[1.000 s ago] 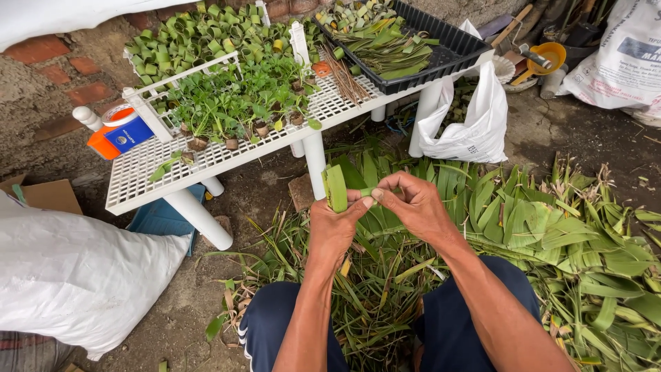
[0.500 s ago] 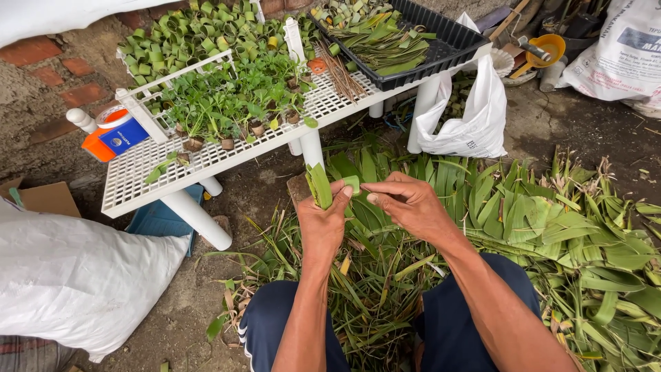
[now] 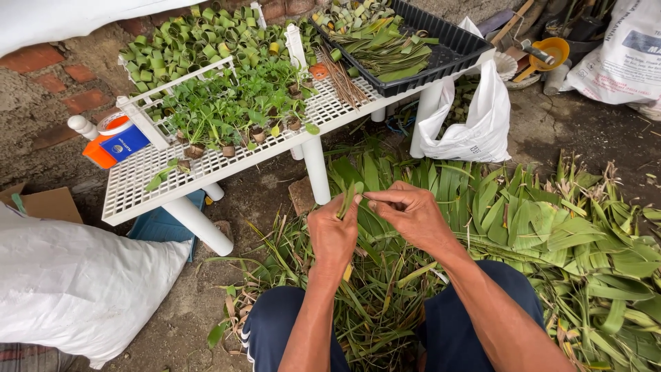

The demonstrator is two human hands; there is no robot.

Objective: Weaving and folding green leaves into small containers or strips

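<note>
The left hand [image 3: 333,234] pinches a light, pliable green leaf strip [image 3: 348,198] near its base while the right hand's [image 3: 412,215] fingertips nip its upper edge, likely best gripped low.

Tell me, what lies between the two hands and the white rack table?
In the head view, long green leaves on the ground and one white table leg lie between the hands and the white rack table.

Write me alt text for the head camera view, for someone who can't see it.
A seated person's left hand and right hand pinch a narrow green leaf strip above a heap of long cut leaves. Ahead, a white slatted table holds small potted seedlings and a black tray.
</note>
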